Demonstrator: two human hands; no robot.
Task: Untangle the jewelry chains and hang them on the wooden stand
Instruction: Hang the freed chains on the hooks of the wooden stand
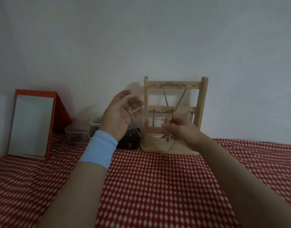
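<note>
Left hand (pixel 120 112) is raised, palm turned inward, fingers loosely spread and thumb apart from them, gripping nothing that shows clearly. Blur smears the fingertips, and a faint strand near them is too fine to place. A light blue wristband (pixel 98 148) wraps that wrist. Far to its left a red-backed mirror (pixel 32 124) leans at the wall on the red-and-white checked cloth (pixel 149 186). Behind the wrist sit clear plastic boxes (pixel 82 134) and a dark container (pixel 128 140), contents unclear. Next comes the wooden stand (pixel 203 102), upright against the wall, with long chains (pixel 166 97) looped over its top bar and shorter ones (pixel 153 119) hanging from the middle bar. In front of its lower bars the right hand (pixel 181 129) pinches a thin chain (pixel 172 146) between thumb and fingertips. A leaf-shaped pendant (pixel 167 136) dangles just below the fingers. The thin chain trails down towards the cloth, where a small ring (pixel 165 157) lies just before the stand's base.
</note>
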